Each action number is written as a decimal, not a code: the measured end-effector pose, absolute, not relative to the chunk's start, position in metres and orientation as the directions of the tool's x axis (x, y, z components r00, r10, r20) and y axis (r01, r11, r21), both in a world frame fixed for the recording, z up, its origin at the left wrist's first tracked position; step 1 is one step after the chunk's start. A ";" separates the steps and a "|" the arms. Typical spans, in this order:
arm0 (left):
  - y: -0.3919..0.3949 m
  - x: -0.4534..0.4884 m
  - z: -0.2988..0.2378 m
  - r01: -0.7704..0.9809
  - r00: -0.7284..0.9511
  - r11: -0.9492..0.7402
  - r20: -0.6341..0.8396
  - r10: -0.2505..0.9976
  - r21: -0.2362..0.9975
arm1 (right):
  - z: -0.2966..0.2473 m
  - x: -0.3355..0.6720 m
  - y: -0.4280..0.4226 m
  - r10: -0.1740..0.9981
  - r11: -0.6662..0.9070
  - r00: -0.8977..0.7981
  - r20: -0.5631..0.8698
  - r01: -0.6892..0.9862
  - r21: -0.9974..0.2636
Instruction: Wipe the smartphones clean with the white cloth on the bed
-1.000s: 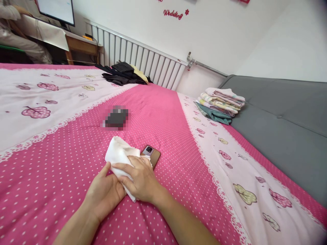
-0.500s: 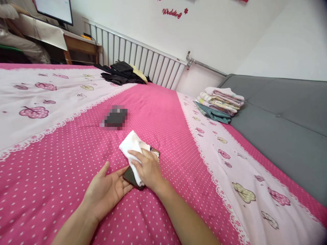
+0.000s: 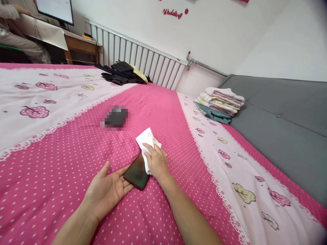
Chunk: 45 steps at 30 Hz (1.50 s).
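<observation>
A dark phone (image 3: 137, 174) lies flat on the pink dotted bedspread (image 3: 63, 160). My left hand (image 3: 106, 190) rests palm up beside it, fingers spread, its fingertips touching the phone's near end. My right hand (image 3: 156, 162) is closed on a white cloth (image 3: 146, 143) and presses it onto the phone's far end. The cloth sticks up past my fingers and hides the phone's top.
A blurred dark object (image 3: 116, 117) lies further up the bed. Folded towels (image 3: 221, 103) are stacked at the right by a grey headboard (image 3: 281, 126). Dark clothes (image 3: 122, 73) lie near the radiator (image 3: 143, 61). A desk with a monitor (image 3: 55, 10) and a seated person (image 3: 15, 34) are at the far left.
My right hand has slid the white cloth along the phone away from me, uncovering the phone's dark surface. My left hand has opened flat beside the phone.
</observation>
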<state>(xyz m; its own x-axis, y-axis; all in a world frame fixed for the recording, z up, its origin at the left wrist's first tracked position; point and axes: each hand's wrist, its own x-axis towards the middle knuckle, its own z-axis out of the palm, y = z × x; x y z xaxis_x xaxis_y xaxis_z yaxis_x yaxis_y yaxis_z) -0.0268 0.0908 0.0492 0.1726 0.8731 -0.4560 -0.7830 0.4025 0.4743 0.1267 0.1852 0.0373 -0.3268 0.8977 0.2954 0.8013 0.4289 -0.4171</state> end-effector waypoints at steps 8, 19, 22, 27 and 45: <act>0.091 -0.028 0.048 -0.781 0.182 0.396 -0.431 0.884 0.482 | 0.041 0.127 0.181 0.856 0.513 -0.403 0.325 0.744 -0.429; 0.090 -0.026 0.052 -0.780 0.156 0.395 -0.460 0.874 0.485 | 0.049 0.120 0.169 0.729 0.684 -0.603 0.324 0.644 -0.343; 0.091 -0.025 0.054 -0.779 0.153 0.392 -0.457 0.876 0.490 | 0.052 0.117 0.163 0.692 0.720 -0.658 0.297 0.605 -0.339; 0.090 -0.024 0.055 -0.837 0.108 0.326 -0.452 0.885 0.439 | 0.057 0.109 0.145 0.600 0.794 -0.745 0.291 0.510 -0.331; 0.090 -0.022 0.064 -0.913 0.082 0.256 -0.471 0.878 0.318 | 0.051 0.102 0.137 0.585 0.805 -0.739 0.332 0.479 -0.351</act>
<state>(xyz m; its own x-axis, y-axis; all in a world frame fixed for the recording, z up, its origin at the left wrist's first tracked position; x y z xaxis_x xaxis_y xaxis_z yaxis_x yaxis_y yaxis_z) -0.0217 0.0896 0.0635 0.0824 0.8782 -0.4711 -0.9129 0.2561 0.3179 0.1018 0.1367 0.0514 -0.7395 0.5854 0.3324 0.4793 0.8046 -0.3506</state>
